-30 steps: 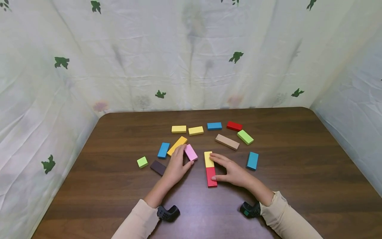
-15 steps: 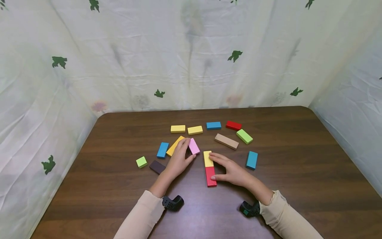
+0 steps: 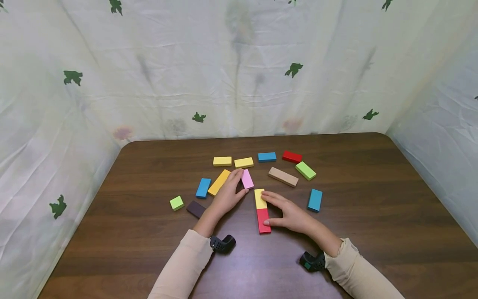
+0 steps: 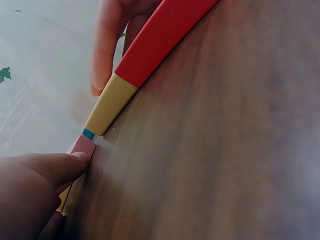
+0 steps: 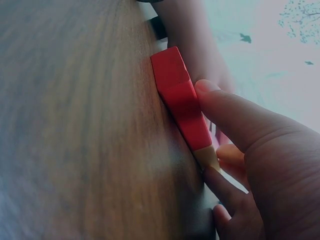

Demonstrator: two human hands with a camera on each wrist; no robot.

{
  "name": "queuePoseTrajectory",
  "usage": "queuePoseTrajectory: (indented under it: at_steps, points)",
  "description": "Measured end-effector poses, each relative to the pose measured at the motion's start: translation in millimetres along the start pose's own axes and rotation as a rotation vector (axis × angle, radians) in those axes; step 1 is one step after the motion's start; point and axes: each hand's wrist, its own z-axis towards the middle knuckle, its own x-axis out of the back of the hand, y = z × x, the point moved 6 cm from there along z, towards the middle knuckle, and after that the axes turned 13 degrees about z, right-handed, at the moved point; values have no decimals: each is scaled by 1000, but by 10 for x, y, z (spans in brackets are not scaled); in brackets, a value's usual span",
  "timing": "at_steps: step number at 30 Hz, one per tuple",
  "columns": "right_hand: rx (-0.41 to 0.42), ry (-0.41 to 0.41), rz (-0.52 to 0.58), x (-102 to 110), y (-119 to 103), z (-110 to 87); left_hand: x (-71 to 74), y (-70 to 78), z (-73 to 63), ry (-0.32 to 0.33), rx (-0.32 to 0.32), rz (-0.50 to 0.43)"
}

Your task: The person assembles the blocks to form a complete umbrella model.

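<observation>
The left hand holds a pink wooden block flat on the table, thumb at its near end and fingertips along its far left part. In the left wrist view the thumb lies against the pink block. A yellow block and a red block lie end to end in a straight line. The right hand rests beside this row, fingertips touching the yellow block and thumb at the red block's right edge. From the right wrist, the thumb touches the red block.
An orange block, a blue block, a dark block and a green block lie left. Behind are yellow, blue and red blocks. A tan block, light-green block and blue block lie right.
The left hand has slid the pink block away from the body and to the right, closer to the far end of the yellow block. The right hand has stayed in place.
</observation>
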Motion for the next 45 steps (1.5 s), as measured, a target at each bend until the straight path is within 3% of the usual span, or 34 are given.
queuePoseTrajectory:
  at_steps: [13,27,36,45]
  points:
    - [-15,10,-1,-5,0,2,-49,-18,82,-61,-24,-7]
    - [1,3,20,-4,5,-1,-45,46,127,-25,-53,-13]
    - [-17,2,21,-1,16,-1,-92,90,159,-56,-27,14]
    - [5,4,20,2,0,-6,-108,128,166,-63,-65,22]
